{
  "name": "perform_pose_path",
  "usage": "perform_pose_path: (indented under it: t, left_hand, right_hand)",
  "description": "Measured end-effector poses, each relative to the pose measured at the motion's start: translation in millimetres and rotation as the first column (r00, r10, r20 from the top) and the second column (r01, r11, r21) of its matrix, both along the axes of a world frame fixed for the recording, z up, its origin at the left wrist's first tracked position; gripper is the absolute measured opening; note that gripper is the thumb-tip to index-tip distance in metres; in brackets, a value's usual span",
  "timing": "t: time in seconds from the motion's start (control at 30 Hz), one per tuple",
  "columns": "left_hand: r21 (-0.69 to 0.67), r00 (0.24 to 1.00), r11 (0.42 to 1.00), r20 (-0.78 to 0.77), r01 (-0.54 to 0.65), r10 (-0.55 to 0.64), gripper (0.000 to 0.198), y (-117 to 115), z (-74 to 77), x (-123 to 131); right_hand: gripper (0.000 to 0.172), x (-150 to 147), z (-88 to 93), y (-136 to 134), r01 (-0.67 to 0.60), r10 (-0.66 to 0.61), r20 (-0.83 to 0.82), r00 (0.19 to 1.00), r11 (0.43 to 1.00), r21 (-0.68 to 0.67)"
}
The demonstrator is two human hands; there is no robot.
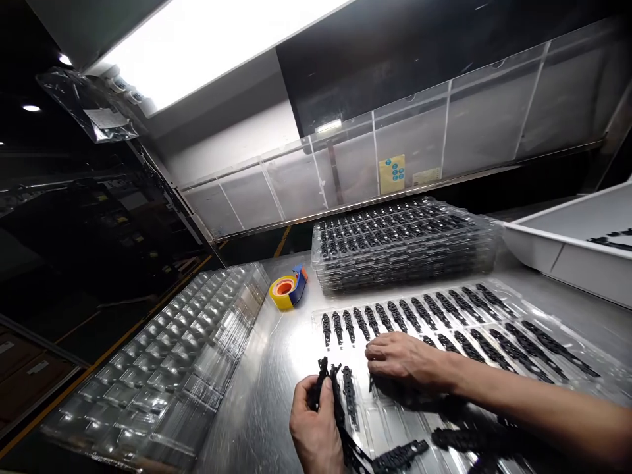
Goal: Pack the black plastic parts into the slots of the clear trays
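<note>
My left hand is closed around several slim black plastic parts, pinching them between thumb and fingers at the near left of a clear plastic tray. One black part lies in a slot just right of that hand. Over the tray's middle, my right hand is palm down with its fingers curled; a dark piece shows beneath them, but the grip itself is hidden. Rows of black parts fill the far slots. More black parts lie loose across the near side of the tray.
Behind stands a stack of filled clear trays. A stack of clear trays without parts is on the left, with a yellow-and-blue tape dispenser between. At right, a white bin holds black parts. A lamp hangs overhead.
</note>
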State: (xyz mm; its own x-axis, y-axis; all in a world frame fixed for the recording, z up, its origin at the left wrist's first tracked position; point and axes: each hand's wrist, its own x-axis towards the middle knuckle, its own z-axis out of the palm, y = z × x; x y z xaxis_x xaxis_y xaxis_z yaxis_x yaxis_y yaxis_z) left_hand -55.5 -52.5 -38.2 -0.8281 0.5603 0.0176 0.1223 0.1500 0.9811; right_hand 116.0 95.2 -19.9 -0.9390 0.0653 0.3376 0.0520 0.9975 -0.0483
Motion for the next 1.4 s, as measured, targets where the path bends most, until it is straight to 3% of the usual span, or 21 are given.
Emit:
perform_pose_path:
  t: [0.17, 0.6, 0.73, 0.83, 0.9, 1.03, 1.17, 1.2, 1.27, 1.4]
  left_hand:
    - [-0.026, 0.999, 0.998, -0.008, 0.052, -0.052, 0.049, -1.0, -2.0, -4.3]
    - [-0.006, 1.000, 1.000, -0.001, -0.006, 0.006, 0.042, -1.8, -3.5, 1.2]
    - [0.033, 0.999, 0.999, 0.033, -0.041, 0.040, 0.042, -1.5, -3.4, 0.4]
    - [0.049, 0.992, 0.992, 0.055, -0.118, 0.116, 0.045, -0.9, -3.4, -3.4]
    - [0.066, 0.980, 0.982, 0.097, -0.178, 0.171, 0.046, -0.4, -3.4, -6.0]
    - [0.131, 0.968, 0.971, 0.181, -0.200, 0.175, 0.046, 0.3, -4.1, -7.5]
    - [0.157, 0.971, 0.972, 0.192, -0.175, 0.144, 0.045, -0.9, -3.7, -6.1]
    - [0.146, 0.970, 0.971, 0.181, -0.188, 0.160, 0.045, -1.4, -3.2, -5.9]
    - [0.112, 0.968, 0.970, 0.158, -0.215, 0.196, 0.045, -2.1, -1.9, -5.9]
    - [0.117, 0.971, 0.974, 0.164, -0.195, 0.175, 0.046, -2.5, -0.1, -5.7]
  right_hand:
    - [0.026, 12.8, 2.0, -3.5, 0.003, -0.005, -0.012, 1.000, 0.994, -0.110]
    - [0.033, 16.5, 11.7, -7.9, 0.062, -0.043, 0.081, 0.996, 0.969, -0.241]
    - [0.028, -0.3, 23.7, -15.1, 0.158, -0.145, 0.065, 0.987, 0.939, -0.306]
    - [0.024, -24.4, 34.0, -24.0, 0.164, -0.118, 0.146, 0.982, 0.917, -0.364]
    - [0.035, -38.5, 34.9, -30.7, 0.154, -0.082, 0.215, 0.973, 0.927, -0.343]
    - [0.042, -49.4, 23.6, -46.5, 0.227, -0.165, 0.262, 0.951, 0.947, -0.229]
    - [0.021, -44.1, 20.0, -59.6, 0.230, -0.196, 0.210, 0.958, 0.961, -0.153]
    - [0.014, -41.7, 22.9, -59.6, 0.252, -0.216, 0.203, 0.955, 0.953, -0.170]
    - [0.017, -35.5, 32.7, -53.9, 0.328, -0.284, 0.179, 0.942, 0.891, -0.312]
    - [0.020, -22.4, 54.9, -28.6, 0.372, -0.392, 0.123, 0.912, 0.662, -0.650]
